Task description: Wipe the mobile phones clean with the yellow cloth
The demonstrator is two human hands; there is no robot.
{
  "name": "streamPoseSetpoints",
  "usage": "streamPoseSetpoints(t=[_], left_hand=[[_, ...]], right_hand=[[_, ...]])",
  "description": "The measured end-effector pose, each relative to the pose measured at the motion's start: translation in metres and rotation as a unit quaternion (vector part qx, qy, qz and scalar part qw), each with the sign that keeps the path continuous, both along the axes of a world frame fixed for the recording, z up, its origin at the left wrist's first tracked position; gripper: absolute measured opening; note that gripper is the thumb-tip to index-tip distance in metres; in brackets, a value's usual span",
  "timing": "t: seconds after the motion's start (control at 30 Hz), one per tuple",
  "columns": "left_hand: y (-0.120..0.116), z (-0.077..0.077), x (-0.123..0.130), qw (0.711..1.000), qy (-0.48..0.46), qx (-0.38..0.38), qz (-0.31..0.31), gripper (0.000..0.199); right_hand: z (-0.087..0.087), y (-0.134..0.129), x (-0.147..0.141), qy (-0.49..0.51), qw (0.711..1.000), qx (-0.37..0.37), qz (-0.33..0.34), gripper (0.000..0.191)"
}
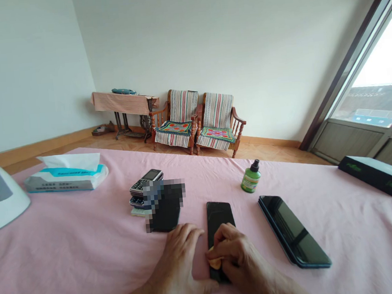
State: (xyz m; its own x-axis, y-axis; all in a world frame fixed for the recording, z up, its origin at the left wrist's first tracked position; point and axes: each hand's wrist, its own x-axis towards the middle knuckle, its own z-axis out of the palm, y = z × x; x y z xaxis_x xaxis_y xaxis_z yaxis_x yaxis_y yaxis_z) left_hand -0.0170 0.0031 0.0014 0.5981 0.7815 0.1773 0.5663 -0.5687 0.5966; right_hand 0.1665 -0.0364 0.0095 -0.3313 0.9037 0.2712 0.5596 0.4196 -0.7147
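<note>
A black smartphone (219, 212) lies face up in front of me, with what look like cracks near its top edge. My right hand (238, 255) is closed on a small orange-yellow wiping pad (214, 260) and presses it on the phone's screen. Whether the pad is cloth or sponge cannot be made out. Beside the phone, my left hand (179, 265) rests with its fingers stretched and its thumb at the phone's lower left edge. Another dark phone (294, 234), which seems stacked on a second one, lies to the right.
A pink cloth (98, 251) covers the table. Left of centre are stacked keypad phones (144, 184) and a partly pixelated dark phone (169, 209). A green spray bottle (250, 179), a tissue pack (64, 179), a black-sided box (373, 177) and a white-grey appliance (1, 196) stand around.
</note>
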Motion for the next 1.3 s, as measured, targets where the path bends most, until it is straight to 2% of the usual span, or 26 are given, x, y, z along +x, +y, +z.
streamPoseSetpoints(t=[0.17,0.23,0.3,0.4,0.6,0.77,0.87,1.07,1.17,1.3], left_hand=[[0.001,-0.002,0.0,1.0,-0.004,0.011,-0.009,0.073],[0.001,0.0,-0.001,1.0,0.002,0.008,-0.018,0.077],[0.0,0.003,-0.002,1.0,0.008,0.008,-0.027,0.078],[-0.002,0.009,-0.002,0.999,0.012,0.003,-0.034,0.078],[-0.001,0.009,-0.003,0.999,0.01,-0.006,-0.047,0.076],[0.0,0.003,-0.004,0.999,0.006,0.017,-0.045,0.077],[0.0,0.003,-0.003,0.998,0.007,0.029,-0.054,0.074],[0.0,0.004,-0.003,0.998,0.012,0.024,-0.058,0.075],[0.0,0.004,-0.003,0.998,0.003,0.028,-0.057,0.073],[0.0,0.004,-0.003,0.998,0.001,0.031,-0.058,0.071]], right_hand=[[-0.005,0.007,0.006,0.036,0.997,-0.043,0.047,0.047],[-0.012,0.02,0.014,0.043,0.999,-0.011,0.013,0.045],[-0.018,0.035,0.023,0.025,0.997,0.05,-0.054,0.044],[-0.018,0.043,0.032,-0.015,0.99,0.094,-0.1,0.046],[-0.012,0.021,0.025,-0.021,0.997,0.047,-0.056,0.036],[-0.023,0.041,0.034,-0.04,0.986,0.117,-0.115,0.042],[-0.022,0.045,0.037,-0.06,0.98,0.135,-0.136,0.045],[-0.02,0.023,0.023,-0.033,0.991,0.099,-0.086,0.032],[-0.025,0.032,0.026,-0.042,0.986,0.12,-0.108,0.035],[-0.031,0.057,0.036,-0.064,0.974,0.146,-0.162,0.042]])
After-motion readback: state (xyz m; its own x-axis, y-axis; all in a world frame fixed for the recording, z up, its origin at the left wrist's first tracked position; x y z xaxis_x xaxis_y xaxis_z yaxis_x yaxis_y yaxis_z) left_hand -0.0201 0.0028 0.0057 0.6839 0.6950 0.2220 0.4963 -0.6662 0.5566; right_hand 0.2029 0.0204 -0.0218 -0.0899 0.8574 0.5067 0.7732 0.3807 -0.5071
